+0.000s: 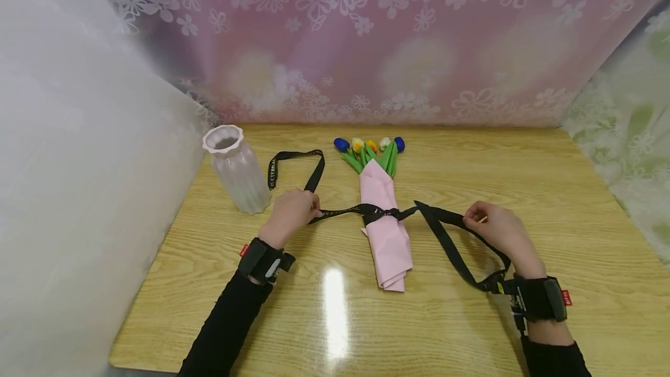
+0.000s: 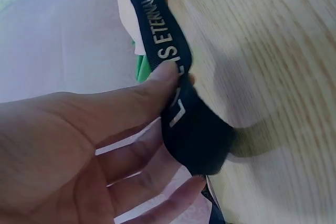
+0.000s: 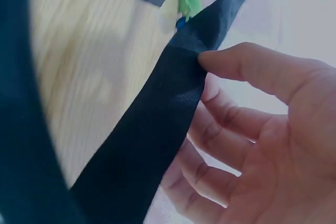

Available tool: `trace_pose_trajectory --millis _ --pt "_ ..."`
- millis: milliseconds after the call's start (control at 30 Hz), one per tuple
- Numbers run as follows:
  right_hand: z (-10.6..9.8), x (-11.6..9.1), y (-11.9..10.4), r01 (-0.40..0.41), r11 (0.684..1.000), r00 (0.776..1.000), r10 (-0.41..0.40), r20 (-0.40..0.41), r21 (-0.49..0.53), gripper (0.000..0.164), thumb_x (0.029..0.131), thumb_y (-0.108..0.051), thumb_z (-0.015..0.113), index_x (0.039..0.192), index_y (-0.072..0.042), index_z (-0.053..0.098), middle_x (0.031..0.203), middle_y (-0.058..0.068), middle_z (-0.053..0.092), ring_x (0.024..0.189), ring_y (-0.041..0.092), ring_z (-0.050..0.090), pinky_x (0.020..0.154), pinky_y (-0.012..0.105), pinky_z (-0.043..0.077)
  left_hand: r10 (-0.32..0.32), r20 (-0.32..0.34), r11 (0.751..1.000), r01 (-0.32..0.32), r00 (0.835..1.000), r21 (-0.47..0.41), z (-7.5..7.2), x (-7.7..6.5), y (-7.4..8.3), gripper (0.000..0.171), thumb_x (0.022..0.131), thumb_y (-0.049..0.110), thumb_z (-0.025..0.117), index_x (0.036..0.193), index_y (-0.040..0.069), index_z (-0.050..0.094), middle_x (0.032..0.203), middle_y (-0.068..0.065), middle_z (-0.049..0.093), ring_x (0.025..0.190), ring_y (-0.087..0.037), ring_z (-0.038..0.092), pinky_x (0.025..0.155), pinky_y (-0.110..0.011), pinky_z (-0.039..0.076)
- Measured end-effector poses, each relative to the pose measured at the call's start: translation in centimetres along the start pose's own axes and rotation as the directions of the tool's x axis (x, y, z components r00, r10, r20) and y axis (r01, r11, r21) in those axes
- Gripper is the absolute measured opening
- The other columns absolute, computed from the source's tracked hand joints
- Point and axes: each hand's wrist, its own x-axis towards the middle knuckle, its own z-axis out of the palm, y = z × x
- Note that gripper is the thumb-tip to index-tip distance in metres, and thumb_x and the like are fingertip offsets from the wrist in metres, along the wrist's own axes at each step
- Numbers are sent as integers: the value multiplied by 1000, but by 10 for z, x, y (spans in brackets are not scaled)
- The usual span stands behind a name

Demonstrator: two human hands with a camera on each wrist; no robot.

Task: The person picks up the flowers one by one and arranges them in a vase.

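Note:
A bouquet of tulips (image 1: 370,153) lies on the table, wrapped in pink paper (image 1: 388,249). Round its middle runs a black ribbon (image 1: 342,212), crossed or knotted on the front. My left hand (image 1: 291,214) pinches the ribbon's left part between thumb and fingers; the left wrist view shows pale lettering on this ribbon (image 2: 165,38). On the other side, my right hand (image 1: 494,226) pinches the right part, whose plain face (image 3: 152,114) shows in the right wrist view. That end loops down near the right wrist and back to a pointed tip above the table.
A ribbed, pale vase (image 1: 241,176) with a scalloped pink rim stands at the table's left, close to my left hand. The ribbon's loose left end (image 1: 295,156) bends across the table behind that hand. A floral pink curtain (image 1: 366,45) hangs behind the wooden table (image 1: 471,342).

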Motion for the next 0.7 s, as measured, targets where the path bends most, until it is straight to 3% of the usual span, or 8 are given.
trace_pose_trajectory --millis 167,300,400,533,700 --pt "-3 -4 13 -43 999 999 43 13 -10 18 101 -17 61 102 1 64 93 18 69 73 24 59 60 31 39 -6 62 1000 6 998 0 -1 -10 -1 19 92 31 75 85 13 75 72 -2 66 55 -14 53 47 -24 35" --pt "-3 -8 21 -59 998 998 59 31 13 22 105 -19 56 107 3 60 94 22 70 65 19 55 57 32 37 -15 146 997 25 989 -69 -2 -20 -4 25 95 36 71 84 14 75 63 2 59 51 -13 48 49 -24 32" --pt "-2 -10 25 -57 997 997 54 50 51 25 107 -22 54 109 2 58 87 16 71 59 19 56 54 31 38 -9 190 992 33 982 -125 -2 -27 -7 33 97 39 68 77 14 73 57 5 48 50 -12 42 50 -24 29" --pt "-1 -12 28 -60 994 996 54 68 91 26 107 -25 55 111 0 59 81 6 69 54 21 57 49 30 38 8 191 982 28 982 -187 2 -35 -15 44 102 39 60 68 12 66 55 5 42 50 -11 40 53 -25 32" --pt "0 -13 33 -40 998 997 37 63 52 28 105 -27 59 109 0 64 88 12 70 59 23 58 51 32 42 -32 183 978 68 983 -197 1 -49 -29 44 107 33 52 71 11 65 59 2 55 50 -13 48 56 -29 42"
